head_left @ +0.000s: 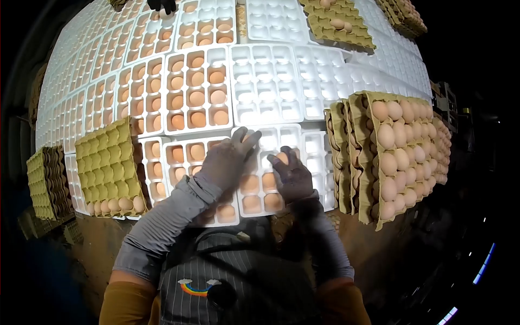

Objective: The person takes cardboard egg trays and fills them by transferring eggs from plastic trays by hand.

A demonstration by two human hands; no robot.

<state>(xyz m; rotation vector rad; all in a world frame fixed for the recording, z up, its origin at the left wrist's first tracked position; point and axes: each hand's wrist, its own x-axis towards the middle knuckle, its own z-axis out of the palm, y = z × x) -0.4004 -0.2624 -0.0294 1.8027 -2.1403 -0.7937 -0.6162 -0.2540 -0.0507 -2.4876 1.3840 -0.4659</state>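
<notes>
Both my hands wear grey gloves and are over a white foam egg tray (287,136) at the table's near edge. Brown eggs (273,202) sit in its nearer compartments, while some far ones hold none. My left hand (226,161) reaches over the tray's far left corner, its fingers bent around an egg (248,136) partly hidden by them. On the right side of the tray, my right hand (293,176) has thumb and fingers closed around another egg (282,157). My left forearm partly covers the neighbouring foam tray (232,221), which also holds eggs.
Upright pulp trays full of eggs (402,157) stand at the right. A pulp tray (105,160) with eggs along its bottom row leans at the left. Unfilled foam trays (265,81) lie beyond my hands. Another person's dark-gloved hand (162,5) is at the far edge.
</notes>
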